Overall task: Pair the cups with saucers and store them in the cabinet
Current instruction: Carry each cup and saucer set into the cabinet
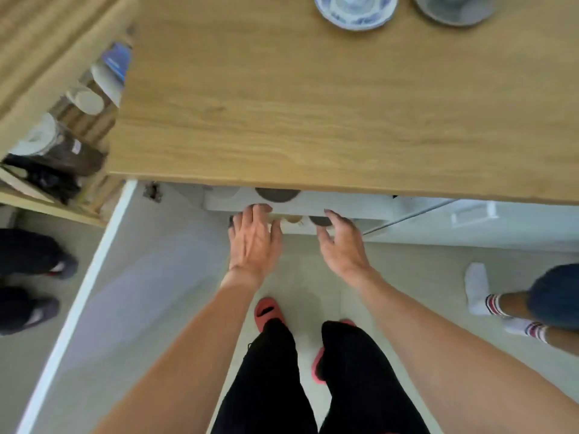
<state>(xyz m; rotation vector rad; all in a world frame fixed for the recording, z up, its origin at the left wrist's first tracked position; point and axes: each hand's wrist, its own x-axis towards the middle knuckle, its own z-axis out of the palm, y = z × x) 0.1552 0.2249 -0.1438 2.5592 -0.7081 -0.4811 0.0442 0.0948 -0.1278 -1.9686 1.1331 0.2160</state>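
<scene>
Both forearms reach forward and down from the camera toward the cabinet [294,203] beneath the wooden tabletop [282,104]. Its white door [78,292] stands swung open at left. The left hand [253,242] lies at the shelf edge, fingers curled loosely over a pale cup-and-saucer piece [293,219]; whether the grip is closed on it cannot be told, since the fingers hide the contact. The right hand [343,242] is spread, holding nothing, just beside a dark saucer [321,221]. A further dark round piece [276,195] sits deeper on the shelf, partly hidden by the tabletop's edge. Two sets remain on the tabletop at the far edge: a blue-and-white cup on its saucer [355,10] and a grey set [454,9], near each other.

Step in hand, as judged: seating paired pieces on the shelf. The next move calls for withdrawing both hands without nudging the stored pieces, then lifting a remaining set, saucer supported from beneath so the cup does not slide.
</scene>
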